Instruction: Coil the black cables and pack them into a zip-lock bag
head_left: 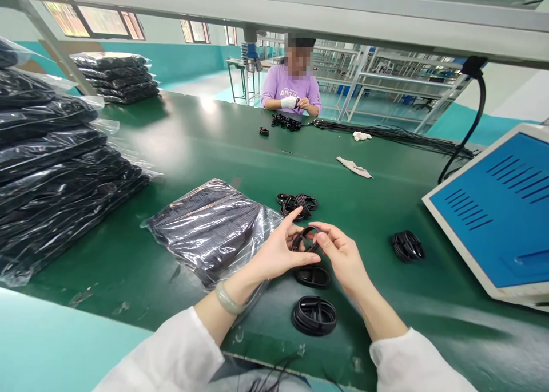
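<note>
Between my two hands is a small coil of black cable (307,237), held just above the table. My left hand (281,246), with a pale bangle at the wrist, curls its fingers round the coil's left side. The fingertips of my right hand (338,249) pinch the coil's right edge. Just below my hands lies one bundled black cable (313,276), and nearer to me sits a thicker bundle (314,316). Beyond my left fingers are more coiled cables (300,203). A clear plastic bag of black cables (214,229) lies flat left of my left hand.
Stacked bagged cables (51,151) rise at the left, with another stack (115,77) behind. At the right stand a blue machine (497,203) and a cable bundle (407,246). Across the green table (206,146), a person in purple (291,86) handles something small. A metal beam runs overhead.
</note>
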Demonstrator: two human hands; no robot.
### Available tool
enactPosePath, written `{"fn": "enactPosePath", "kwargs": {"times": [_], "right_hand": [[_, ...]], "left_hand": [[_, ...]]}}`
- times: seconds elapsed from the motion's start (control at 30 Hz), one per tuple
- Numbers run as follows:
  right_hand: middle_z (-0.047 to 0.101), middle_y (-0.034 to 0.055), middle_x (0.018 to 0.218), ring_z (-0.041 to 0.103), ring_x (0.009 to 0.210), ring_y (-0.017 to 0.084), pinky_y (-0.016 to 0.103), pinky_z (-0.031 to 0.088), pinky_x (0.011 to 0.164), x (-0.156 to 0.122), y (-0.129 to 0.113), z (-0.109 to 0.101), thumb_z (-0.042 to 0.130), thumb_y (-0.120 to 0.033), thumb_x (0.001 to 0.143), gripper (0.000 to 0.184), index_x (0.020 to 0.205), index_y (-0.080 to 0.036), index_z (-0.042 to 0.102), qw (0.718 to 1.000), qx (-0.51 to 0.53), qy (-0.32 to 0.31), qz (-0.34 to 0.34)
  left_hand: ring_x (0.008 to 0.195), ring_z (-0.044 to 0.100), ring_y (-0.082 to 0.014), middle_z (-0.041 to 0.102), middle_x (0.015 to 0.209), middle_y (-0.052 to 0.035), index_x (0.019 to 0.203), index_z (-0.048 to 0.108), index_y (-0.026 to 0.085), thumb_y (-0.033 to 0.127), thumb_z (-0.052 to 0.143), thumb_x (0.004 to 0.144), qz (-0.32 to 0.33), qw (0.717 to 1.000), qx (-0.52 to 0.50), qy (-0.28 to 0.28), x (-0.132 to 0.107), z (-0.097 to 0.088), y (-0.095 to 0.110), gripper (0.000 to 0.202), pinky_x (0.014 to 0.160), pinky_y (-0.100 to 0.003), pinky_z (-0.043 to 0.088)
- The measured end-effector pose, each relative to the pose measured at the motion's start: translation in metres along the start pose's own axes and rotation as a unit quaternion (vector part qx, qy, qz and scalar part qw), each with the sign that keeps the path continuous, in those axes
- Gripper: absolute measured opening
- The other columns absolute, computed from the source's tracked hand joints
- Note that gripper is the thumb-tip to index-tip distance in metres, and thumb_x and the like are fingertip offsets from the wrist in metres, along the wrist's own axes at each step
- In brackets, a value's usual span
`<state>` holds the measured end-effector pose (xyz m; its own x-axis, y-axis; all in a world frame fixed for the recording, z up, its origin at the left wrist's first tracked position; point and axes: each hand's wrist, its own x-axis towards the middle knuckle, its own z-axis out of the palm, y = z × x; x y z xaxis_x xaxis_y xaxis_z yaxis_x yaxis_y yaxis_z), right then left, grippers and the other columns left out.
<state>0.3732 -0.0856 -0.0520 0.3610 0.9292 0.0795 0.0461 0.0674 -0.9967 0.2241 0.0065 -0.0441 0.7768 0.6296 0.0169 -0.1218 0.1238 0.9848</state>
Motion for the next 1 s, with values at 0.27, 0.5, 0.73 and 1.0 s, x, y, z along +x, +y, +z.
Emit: {"fn": "enactPosePath", "kwargs": {"times": [0.27,0.5,0.73,1.0], "right_hand": [[0.074,0.0046,0.107,0.067,0.099,0.021,0.035,0.051,0.092,0.003,0.001,-0.007,0.059,-0.058,0.093,0.043,0.119,-0.026,0.071,0.999,0.025,-0.002,0.027],[0.070,0.0041,0.116,0.062,0.111,0.025,0.040,0.048,0.099,0.001,0.000,-0.007,0.054,-0.061,0.094,0.042,0.120,-0.032,0.071,0.999,0.014,-0.045,0.020],[0.062,0.0045,0.113,0.059,0.107,0.023,0.037,0.049,0.093,0.002,0.002,-0.007,0.050,-0.053,0.099,0.037,0.127,-0.034,0.067,0.997,-0.035,-0.054,-0.034],[0.059,0.0026,0.101,0.057,0.089,0.019,0.039,0.042,0.086,-0.001,0.005,-0.013,0.060,-0.033,0.095,0.015,0.107,-0.029,0.068,0.959,-0.209,0.002,-0.190]], "left_hand": [[0.099,0.074,-0.0261,0.072,0.114,-0.0143,0.117,0.064,0.014,0.045,0.072,0.087,-0.158,0.955,-0.214,-0.132,0.002,-0.017,0.011,0.044,0.094,-0.038,0.054],[0.102,0.074,-0.0241,0.072,0.109,-0.0132,0.121,0.059,0.015,0.037,0.078,0.084,-0.171,0.931,-0.253,-0.199,0.000,-0.019,0.008,0.047,0.093,-0.033,0.054],[0.092,0.074,-0.0191,0.073,0.102,-0.0097,0.120,0.056,0.017,0.029,0.085,0.077,-0.157,0.945,-0.221,-0.181,0.002,-0.018,0.003,0.053,0.088,-0.032,0.055],[0.085,0.074,-0.0178,0.068,0.104,-0.0024,0.145,0.043,0.034,0.023,0.081,0.080,-0.139,0.967,-0.166,-0.134,0.000,-0.015,0.007,0.076,0.083,-0.034,0.058]]}}
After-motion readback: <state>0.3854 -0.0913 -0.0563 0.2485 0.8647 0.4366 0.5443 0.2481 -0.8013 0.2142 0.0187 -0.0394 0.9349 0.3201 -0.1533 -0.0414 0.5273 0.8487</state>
